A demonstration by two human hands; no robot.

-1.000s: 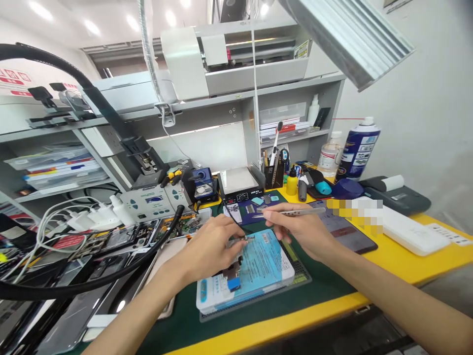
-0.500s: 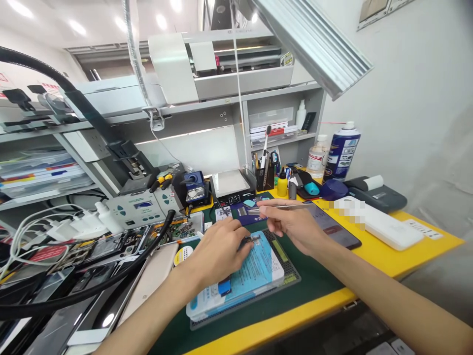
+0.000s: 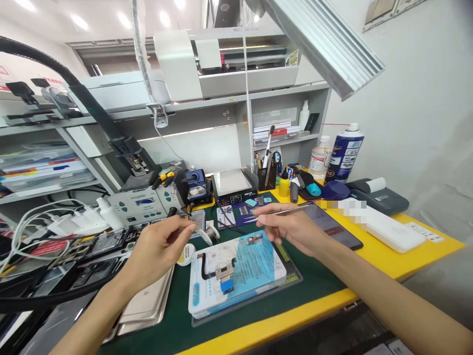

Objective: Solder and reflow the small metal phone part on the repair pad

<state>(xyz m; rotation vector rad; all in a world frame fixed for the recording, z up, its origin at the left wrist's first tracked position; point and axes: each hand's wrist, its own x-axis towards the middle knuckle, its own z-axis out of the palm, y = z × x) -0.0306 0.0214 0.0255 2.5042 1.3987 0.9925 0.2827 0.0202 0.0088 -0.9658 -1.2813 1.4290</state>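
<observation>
Steel tweezers (image 3: 281,211) lie pinched flat in your right hand (image 3: 291,228), tips parked clear of the blue-and-white pad (image 3: 244,276); your left hand (image 3: 157,249) closes fingertips around a black handpiece (image 3: 176,213) beside it.

Counted on the bench: two hands, left hand (image 3: 157,249) and right hand (image 3: 291,228). One pair of tweezers (image 3: 284,211) is held in the right. One blue-and-white pad (image 3: 254,271) is seen on the mat, with one small board (image 3: 222,272) on it. One spray can (image 3: 344,153), one clear bottle (image 3: 319,159), one yellow bottle (image 3: 283,185) are counted. One dark phone (image 3: 330,226), one hot plate (image 3: 232,186), one pen cup (image 3: 266,177) are counted. Chargers at left cannot be counted reliably.
</observation>
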